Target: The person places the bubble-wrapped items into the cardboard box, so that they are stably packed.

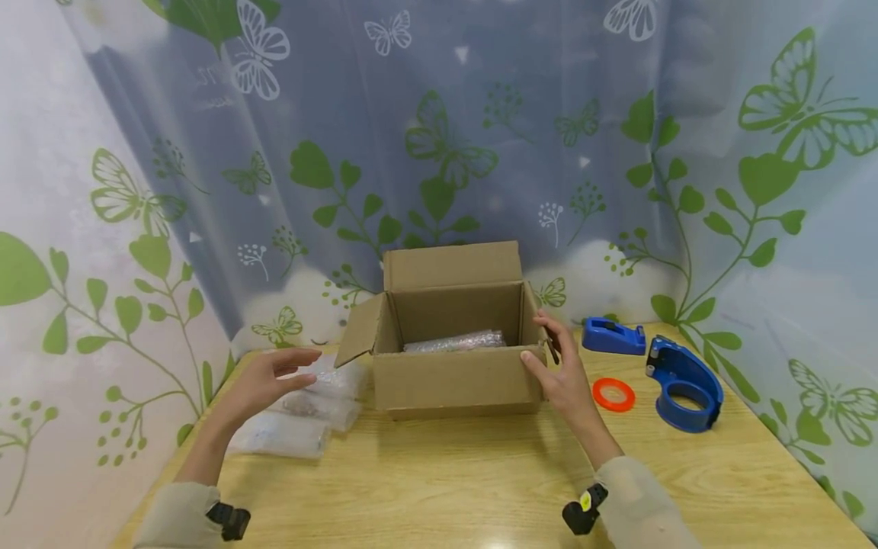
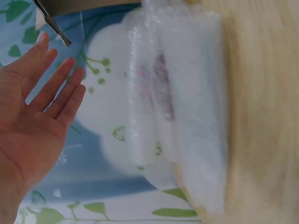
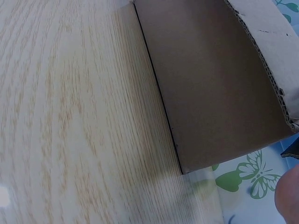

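Note:
An open cardboard box (image 1: 449, 377) stands mid-table with a bubble-wrapped item (image 1: 456, 341) lying inside. My left hand (image 1: 277, 374) hovers open, palm up and fingers straight (image 2: 51, 88), just above several bubble-wrapped packages (image 1: 302, 415) (image 2: 182, 107) left of the box; it holds nothing. At the box's right front corner, my right hand (image 1: 552, 366) touches the box's right side with relaxed fingers. In the right wrist view the box wall (image 3: 210, 79) fills the upper right, and a fingertip (image 3: 288, 196) shows at the lower right corner.
Right of the box lie an orange tape ring (image 1: 613, 394), a large blue tape dispenser (image 1: 686, 381) and a smaller blue dispenser (image 1: 613, 335). A butterfly-print curtain (image 1: 439, 137) closes off the back and sides. The wooden table (image 1: 439, 473) has bare space in front.

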A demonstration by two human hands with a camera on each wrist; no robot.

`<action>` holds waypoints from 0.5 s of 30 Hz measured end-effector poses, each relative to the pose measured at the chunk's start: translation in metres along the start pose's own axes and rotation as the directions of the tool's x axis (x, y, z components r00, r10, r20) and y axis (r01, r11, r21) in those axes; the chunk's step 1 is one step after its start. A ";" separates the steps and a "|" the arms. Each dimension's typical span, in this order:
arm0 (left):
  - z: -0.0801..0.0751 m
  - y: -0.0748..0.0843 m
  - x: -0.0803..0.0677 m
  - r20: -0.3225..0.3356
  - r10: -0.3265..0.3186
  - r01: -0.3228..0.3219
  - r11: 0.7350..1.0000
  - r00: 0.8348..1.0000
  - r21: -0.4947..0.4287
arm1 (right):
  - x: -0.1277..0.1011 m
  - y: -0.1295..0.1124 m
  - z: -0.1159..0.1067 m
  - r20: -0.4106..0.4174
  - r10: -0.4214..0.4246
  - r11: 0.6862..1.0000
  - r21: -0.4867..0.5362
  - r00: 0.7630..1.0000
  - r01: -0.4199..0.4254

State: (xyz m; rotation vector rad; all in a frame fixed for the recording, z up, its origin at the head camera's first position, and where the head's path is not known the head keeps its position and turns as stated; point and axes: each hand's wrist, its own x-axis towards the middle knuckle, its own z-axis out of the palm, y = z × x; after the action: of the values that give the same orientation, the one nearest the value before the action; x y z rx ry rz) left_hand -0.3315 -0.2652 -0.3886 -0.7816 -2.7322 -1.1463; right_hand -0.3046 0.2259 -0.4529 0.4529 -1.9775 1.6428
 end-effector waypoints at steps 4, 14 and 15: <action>-0.003 -0.008 -0.010 0.014 -0.036 0.036 0.999 0.999 -0.008 | 0.000 -0.001 0.001 0.002 -0.013 1.000 -0.002 1.000 0.013; -0.006 -0.047 -0.031 0.006 -0.167 0.166 0.985 0.986 0.055 | -0.001 -0.001 0.001 -0.001 -0.009 1.000 -0.003 1.000 0.009; -0.008 -0.052 -0.034 0.001 -0.170 0.169 0.984 0.985 0.056 | 0.000 0.000 0.001 0.000 -0.009 1.000 -0.008 1.000 0.009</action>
State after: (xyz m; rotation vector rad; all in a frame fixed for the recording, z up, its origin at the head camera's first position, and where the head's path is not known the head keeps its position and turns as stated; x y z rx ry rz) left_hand -0.3276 -0.3153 -0.4254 -0.5554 -2.8688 -1.0912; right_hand -0.3046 0.2252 -0.4528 0.4580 -1.9785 1.6295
